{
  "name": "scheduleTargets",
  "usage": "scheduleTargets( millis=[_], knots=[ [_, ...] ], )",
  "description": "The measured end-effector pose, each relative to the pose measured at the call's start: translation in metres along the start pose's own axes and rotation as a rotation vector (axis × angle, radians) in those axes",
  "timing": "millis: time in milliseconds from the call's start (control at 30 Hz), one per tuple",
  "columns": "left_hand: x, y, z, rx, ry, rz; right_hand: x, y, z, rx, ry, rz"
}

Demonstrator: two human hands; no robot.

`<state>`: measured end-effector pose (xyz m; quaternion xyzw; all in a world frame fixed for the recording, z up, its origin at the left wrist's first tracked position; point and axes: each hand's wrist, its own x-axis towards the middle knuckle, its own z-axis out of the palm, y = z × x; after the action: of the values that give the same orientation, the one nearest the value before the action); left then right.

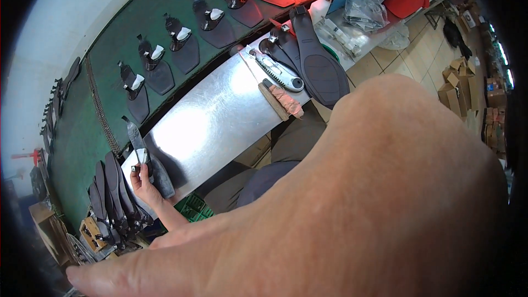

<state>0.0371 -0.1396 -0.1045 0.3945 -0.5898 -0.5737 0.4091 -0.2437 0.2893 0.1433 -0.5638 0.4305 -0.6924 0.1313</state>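
Observation:
At the left end of the metal worktop (192, 126), my left hand (145, 188) pinches a small dark piece with a pale end (136, 169). Beside those fingers lies a dark sandal sole (161, 179) with a narrow strap part and a bit of white on it. My right hand (341, 209) is very close to the camera and fills the lower right. One of its digits stretches out to the lower left; the other fingers are hidden, and nothing shows in its grip.
Several sandals (187, 58) with white wads line the green belt (110, 71), the far ones under red light. Dark soles (113, 187) hang at the belt's near edge. A utility knife (280, 74), a wrapped tool (286, 100) and a large sole (324, 71) lie at the worktop's right.

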Motion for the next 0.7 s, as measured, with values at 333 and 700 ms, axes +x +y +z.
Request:
scheduleTargets(
  millis=[333,700],
  knots=[
    [-0.01,0.005,0.01,-0.015,0.01,-0.009,0.013,0.017,0.009,0.054,-0.002,-0.022],
    [-0.008,0.007,0.008,0.009,-0.023,0.044,0.015,0.026,0.024,0.109,0.046,-0.049]
  ],
)
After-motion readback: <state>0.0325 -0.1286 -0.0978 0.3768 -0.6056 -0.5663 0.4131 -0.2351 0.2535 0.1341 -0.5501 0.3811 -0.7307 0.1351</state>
